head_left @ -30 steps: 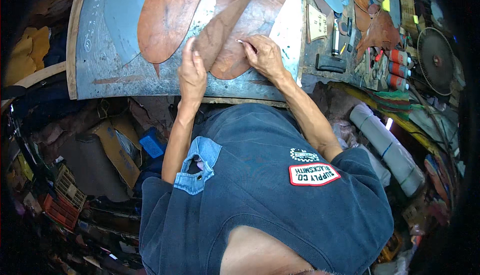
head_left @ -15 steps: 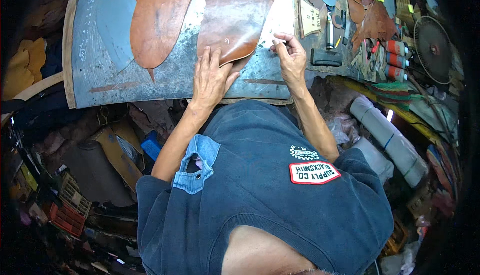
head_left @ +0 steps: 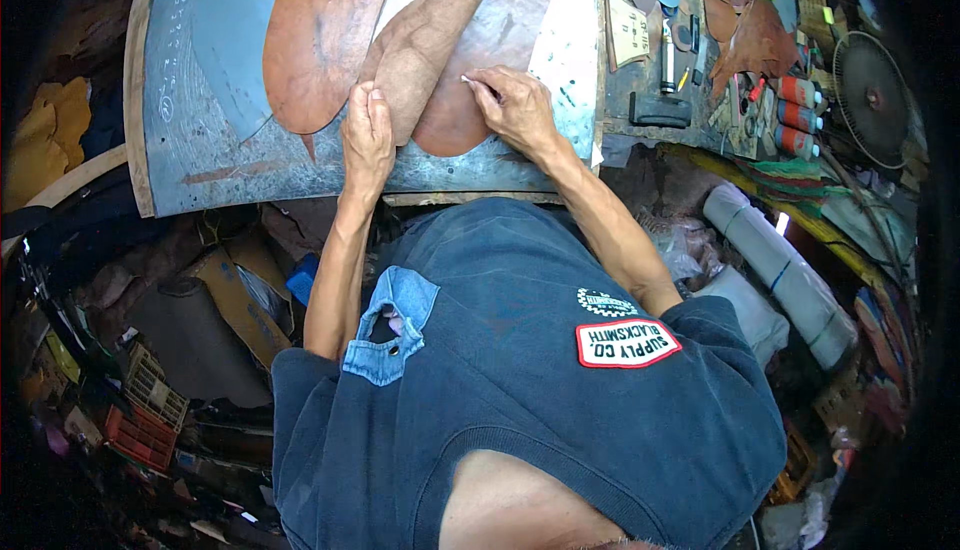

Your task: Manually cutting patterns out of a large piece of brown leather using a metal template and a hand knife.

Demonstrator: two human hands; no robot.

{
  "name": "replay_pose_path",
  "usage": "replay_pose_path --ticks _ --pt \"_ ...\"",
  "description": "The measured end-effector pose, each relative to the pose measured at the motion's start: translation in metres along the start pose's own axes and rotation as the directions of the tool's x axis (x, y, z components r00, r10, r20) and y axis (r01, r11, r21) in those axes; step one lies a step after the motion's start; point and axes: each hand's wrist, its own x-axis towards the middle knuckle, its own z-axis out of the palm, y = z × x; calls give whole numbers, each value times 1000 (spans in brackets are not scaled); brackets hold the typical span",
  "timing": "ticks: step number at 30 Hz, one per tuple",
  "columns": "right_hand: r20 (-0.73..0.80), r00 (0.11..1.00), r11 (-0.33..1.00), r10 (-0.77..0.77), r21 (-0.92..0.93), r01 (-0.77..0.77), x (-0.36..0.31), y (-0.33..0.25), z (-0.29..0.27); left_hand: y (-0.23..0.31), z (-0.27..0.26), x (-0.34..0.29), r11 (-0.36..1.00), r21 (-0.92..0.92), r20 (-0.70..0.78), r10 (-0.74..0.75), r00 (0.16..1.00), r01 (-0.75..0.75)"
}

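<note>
My left hand (head_left: 368, 140) is closed round the near end of a brown leather piece (head_left: 425, 50), lifted and folded back to the left so that its rough, paler underside shows. Beneath it, a smooth reddish-brown leather piece (head_left: 450, 122) with a rounded near end lies on the metal-topped table (head_left: 230, 165). Above that lower piece is my right hand (head_left: 518, 110), thumb and forefinger pinching a small white chalk-like piece (head_left: 466, 78). Its tip is close to the leather; I cannot tell whether they touch.
Further left lie a large brown leather piece (head_left: 315, 60) and a grey-blue sheet (head_left: 228, 40). On the right are a black-handled block (head_left: 660, 110), a marker-like tube (head_left: 668, 60), red-and-white bottles (head_left: 797, 118) and a round fan (head_left: 872, 100). A wrapped roll (head_left: 780, 275) leans below.
My left hand has lifted the upper leather and turned it over to the left, uncovering the lower piece. My right hand has moved left, over the lower leather.
</note>
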Motion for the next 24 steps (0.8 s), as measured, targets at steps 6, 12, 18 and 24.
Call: replay_pose_path --ticks 6,12,18,24 --pt "110 990 988 92 -138 -77 -3 -7 -10 7 -3 6 998 17 35 54 998 -54" --pt "-159 861 681 484 686 -256 5 -72 -46 19 -17 5 909 37 357 375 855 -414" --pt "19 989 915 147 378 -143 79 -105 46 7 -52 18 825 3 484 494 722 -566" --pt "-5 1000 993 11 120 -10 108 -88 126 -35 -85 44 739 542 212 340 916 -400"
